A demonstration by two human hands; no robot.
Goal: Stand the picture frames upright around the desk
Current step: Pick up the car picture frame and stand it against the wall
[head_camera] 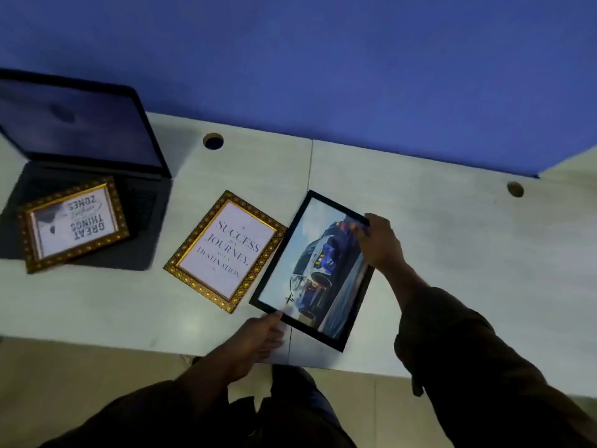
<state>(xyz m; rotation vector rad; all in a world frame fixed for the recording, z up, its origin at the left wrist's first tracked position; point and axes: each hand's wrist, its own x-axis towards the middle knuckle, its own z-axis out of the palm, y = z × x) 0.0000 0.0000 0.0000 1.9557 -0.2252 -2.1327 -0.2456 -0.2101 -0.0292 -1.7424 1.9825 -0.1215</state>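
Blue wall behind a pale counter (420,221) with two cable holes. Far-left: open laptop (80,124), a gold frame with the "Great Things" print (76,223) lying flat on its keyboard. Centre: gold "Success is a Journey" frame (226,250) flat, just beside the next one, edges about touching. Right of centre, near the front edge: black frame with the car print (315,270), flat or barely lifted, can't tell; long axis runs diagonally from front edge toward the back. None upright yet. Left hand (255,341) fingertips on its near-left corner, fingers narrow, not wrapped. Right hand (378,244) pinches the far-right corner, thumb over the glass. Frame sits between both hands; the right has the firmer hold, so I'd expect the tilt-up to pivot from there.
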